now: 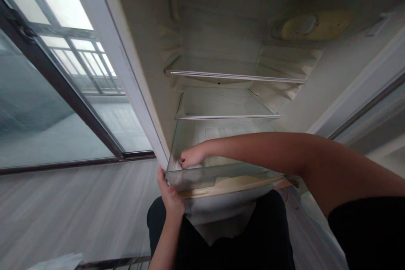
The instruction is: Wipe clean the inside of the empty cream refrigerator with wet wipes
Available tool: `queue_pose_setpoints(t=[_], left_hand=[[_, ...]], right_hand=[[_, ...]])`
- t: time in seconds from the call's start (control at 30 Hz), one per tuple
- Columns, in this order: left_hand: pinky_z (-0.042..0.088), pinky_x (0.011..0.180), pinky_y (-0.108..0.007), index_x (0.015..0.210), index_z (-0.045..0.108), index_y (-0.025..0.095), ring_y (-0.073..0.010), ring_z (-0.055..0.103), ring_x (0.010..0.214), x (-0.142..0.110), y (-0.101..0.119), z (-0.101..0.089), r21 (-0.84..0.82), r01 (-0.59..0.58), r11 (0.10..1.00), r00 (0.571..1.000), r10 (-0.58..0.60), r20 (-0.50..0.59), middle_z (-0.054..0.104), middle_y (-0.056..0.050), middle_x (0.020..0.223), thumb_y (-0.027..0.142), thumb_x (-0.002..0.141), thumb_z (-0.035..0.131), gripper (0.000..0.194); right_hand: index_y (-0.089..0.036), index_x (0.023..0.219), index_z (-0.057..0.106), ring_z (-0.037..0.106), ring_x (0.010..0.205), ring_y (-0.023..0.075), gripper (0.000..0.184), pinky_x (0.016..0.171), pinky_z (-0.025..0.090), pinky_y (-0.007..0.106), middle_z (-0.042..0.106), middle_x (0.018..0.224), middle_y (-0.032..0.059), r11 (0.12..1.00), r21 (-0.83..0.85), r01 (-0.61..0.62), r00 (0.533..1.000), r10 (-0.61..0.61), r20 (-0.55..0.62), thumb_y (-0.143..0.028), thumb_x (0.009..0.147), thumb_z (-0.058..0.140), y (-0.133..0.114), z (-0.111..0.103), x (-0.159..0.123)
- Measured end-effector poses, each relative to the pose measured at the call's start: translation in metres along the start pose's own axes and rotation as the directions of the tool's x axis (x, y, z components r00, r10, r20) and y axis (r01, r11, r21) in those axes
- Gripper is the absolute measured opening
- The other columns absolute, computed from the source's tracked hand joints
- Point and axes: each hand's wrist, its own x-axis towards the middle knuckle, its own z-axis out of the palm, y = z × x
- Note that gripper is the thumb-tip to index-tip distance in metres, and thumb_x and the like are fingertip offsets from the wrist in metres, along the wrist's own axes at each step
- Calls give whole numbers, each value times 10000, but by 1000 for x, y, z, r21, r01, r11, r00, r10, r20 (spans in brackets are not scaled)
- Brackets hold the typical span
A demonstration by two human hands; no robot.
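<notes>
Inside an open refrigerator (221,25), a loose-looking glass shelf (190,177) juts out at the front, low over my lap. At its front left corner is my left hand (172,198), fingers wrapped round the edge with the thumb on the near side. My right hand (193,156) reaches across from the right and is closed on a white cloth (177,165), pressed to the glass near that same corner. Most of the cloth is hidden under my fingers.
Two more glass shelves, an upper shelf (234,76) and a middle shelf (228,116), sit further in. A yellowed lamp and dial housing (316,25) is on the right wall. To the left stand a sliding glass door (95,135) and wood-look floor (95,206).
</notes>
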Motion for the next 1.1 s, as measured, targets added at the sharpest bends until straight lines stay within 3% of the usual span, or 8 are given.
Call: queue_pose_setpoints(t=[0.17,0.47,0.53,0.7,0.87,0.93,1.0,1.1], left_hand=[[286,1251,-420,1563,388,170,-284,409,1478,2,7,-2,84,-87,993,996,88,-11,451,-165,1571,750,968,298,836],[305,1241,-436,1585,358,177,-282,428,1463,-1,0,-6,112,-96,989,995,94,20,449,-169,1576,704,991,295,796],[304,1241,-451,1592,347,178,-287,427,1465,-2,0,-8,123,-118,985,993,116,26,442,-173,1581,679,1003,285,776],[294,1248,-481,1614,281,175,-313,387,1492,-2,3,-12,109,-153,982,984,142,104,381,-181,1614,654,975,415,810],[344,1226,-481,1607,264,145,-331,403,1479,-1,2,-11,131,-154,979,984,140,110,366,-205,1610,575,879,644,926],[358,1218,-486,1600,270,137,-334,413,1469,1,2,-11,128,-158,979,983,145,110,376,-214,1596,550,846,690,957],[364,1209,-507,1589,288,148,-339,410,1469,2,4,-12,135,-180,974,981,169,94,385,-217,1584,508,814,733,963],[424,1146,-557,1538,355,178,-356,466,1416,1,16,-16,214,-347,913,930,364,-46,447,-208,1513,406,713,827,977]], right_hand=[[-41,1071,750,674,898,176,258,656,440,216,749,1121,172,975,-64,-212,929,181,-323,-146,944,551,7,-16,5],[-31,1351,599,703,1081,290,412,792,549,306,659,1315,253,929,-55,-367,788,278,-549,-174,997,445,45,-53,39],[-33,1393,559,694,1113,289,432,827,555,318,637,1350,256,927,-88,-364,799,263,-540,-179,1011,422,49,-57,41],[-63,1250,658,687,1099,270,332,869,520,297,701,1249,206,932,-239,-274,915,176,-363,-114,929,590,48,-51,23],[-117,1166,691,641,1082,200,268,887,464,247,709,1209,121,894,-448,18,990,-79,-117,-138,902,653,57,-31,-17],[-123,1160,695,632,1059,181,260,862,455,233,700,1204,114,852,-523,-19,998,-16,-62,-127,912,618,71,-29,-38],[-129,1145,711,647,996,179,279,813,459,235,700,1196,122,818,-545,-182,983,163,-84,-97,881,627,91,-33,-60],[-79,1040,743,675,923,210,276,778,476,267,718,1137,176,760,-523,-387,920,353,-169,-14,780,675,122,-43,-91]])
